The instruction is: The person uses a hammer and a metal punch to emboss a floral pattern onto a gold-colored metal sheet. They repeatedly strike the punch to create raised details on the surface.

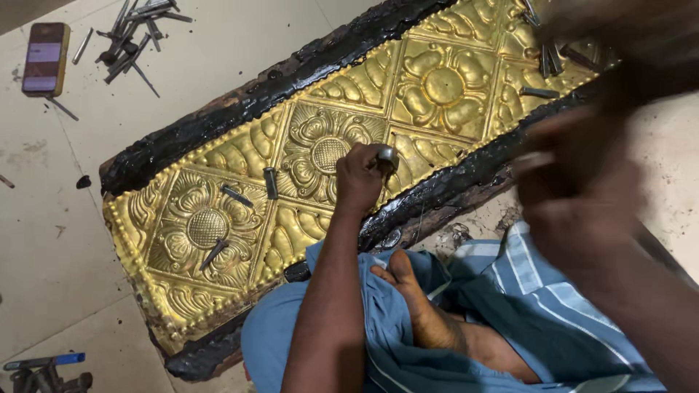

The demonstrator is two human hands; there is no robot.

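A long gold-coloured embossed metal sheet (437, 87) with flower panels lies on a board edged in black pitch (291, 80). My left hand (358, 178) is closed round a short steel punch (386, 156), which stands tip-down on the sheet beside the middle flower. My right hand (582, 196) is raised at the right, heavily blurred, curled round the handle of a dark tool that looks like a hammer (641, 73). Three loose punches (271, 182) lie on the sheet to the left of my left hand.
Several more punches (553, 58) rest on the sheet's far right end. A heap of steel tools (131, 40) and a phone (45, 58) lie on the pale floor at top left. Other tools (44, 371) sit bottom left. My bare foot (415, 298) and blue cloth are below.
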